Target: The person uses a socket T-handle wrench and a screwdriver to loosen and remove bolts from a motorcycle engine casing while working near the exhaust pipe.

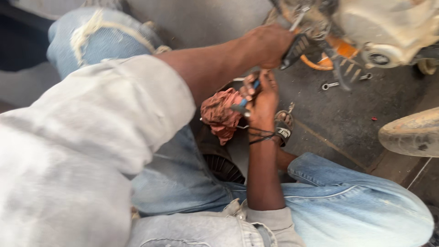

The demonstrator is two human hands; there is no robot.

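Down on the floor (338, 114), I sit with my knees apart in pale jeans (356, 206), facing the underside of a motorbike engine (384, 27). My left hand (270, 43) reaches up and away from me, closed around a dark lever-like part (295, 50) at the bottom of the engine. That part runs on a slant, from low near my knuckles up toward the right. My right hand (263, 98) sits just below the left one, nearer my body, and is clamped on a blue-handled tool (244, 103); the tool's long axis slopes from lower left to upper right, pointing up toward the engine. Whether it is a screwdriver or pliers I cannot tell. So the work lies ahead and above: the left hand is on it, the right hand just beneath.

A crumpled reddish rag (222, 114) lies just beside my right hand, to its left, and may be touching the tool's end. One spanner (330, 85) lies on the floor to the right of both hands, apart from them, under an orange ring (329, 57) on the engine. One sandal (283, 128) shows by my right wrist, which wears a dark band (261, 136). One dusty tyre (411, 132) enters from the right edge.

By count: two hands, one tool held, one rag, one spanner.
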